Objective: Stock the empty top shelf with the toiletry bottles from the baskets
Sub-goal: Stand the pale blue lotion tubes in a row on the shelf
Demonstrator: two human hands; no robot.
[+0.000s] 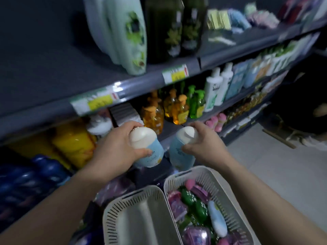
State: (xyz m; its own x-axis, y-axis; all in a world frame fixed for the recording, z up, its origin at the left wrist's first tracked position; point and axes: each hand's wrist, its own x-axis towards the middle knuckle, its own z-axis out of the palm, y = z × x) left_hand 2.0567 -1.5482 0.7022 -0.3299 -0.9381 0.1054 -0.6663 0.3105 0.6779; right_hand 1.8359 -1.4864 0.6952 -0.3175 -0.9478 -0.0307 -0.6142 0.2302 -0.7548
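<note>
My left hand (115,147) grips a light blue bottle with a white cap (147,147), held above the baskets. My right hand (203,145) grips a second light blue bottle with a white cap (180,152), just to the right of the first. Both bottles hang in front of the lower shelves. The left white basket (113,214) below holds nothing. The right white basket (208,175) contains green, pink and purple toiletries and one more light blue bottle (216,220). The dark top shelf (53,68) stretches across the upper left, largely bare.
Pale green bottles (127,32) and dark green bottles (164,29) stand on the top shelf to the right of centre. Orange and green pump bottles (177,106) fill the shelf below. Yellow and blue refill packs (70,144) sit at the left. Pale floor (276,174) lies at right.
</note>
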